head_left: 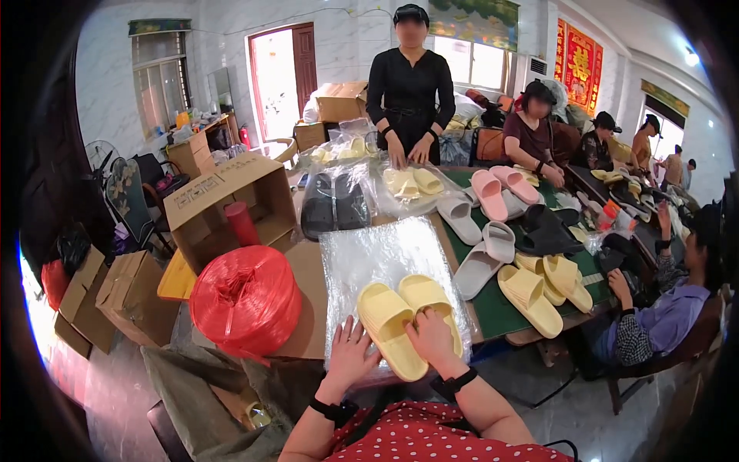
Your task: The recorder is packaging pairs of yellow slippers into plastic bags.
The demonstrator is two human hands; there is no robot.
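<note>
A pair of pale yellow slippers lies in front of me on a stack of clear plastic bags (pixel 377 250); the left slipper (pixel 382 314) overlaps the edge of the right slipper (pixel 422 289). My left hand (pixel 352 350) rests on the bags beside the left slipper, fingers spread, holding nothing. With curled fingers my right hand (pixel 433 337) grips the slippers where their foot openings meet; its fingertips are partly hidden. More yellow slippers (pixel 531 296), grey slippers (pixel 483 262), pink slippers (pixel 500 189) and black slippers (pixel 545 231) lie on the green mat at the right.
A big roll of red plastic twine (pixel 245 300) stands left of the bags, before an open cardboard box (pixel 227 200). Bagged dark slippers (pixel 336 204) and bagged yellow slippers (pixel 412 183) lie farther back. A person in black (pixel 410 85) stands opposite; others sit along the right.
</note>
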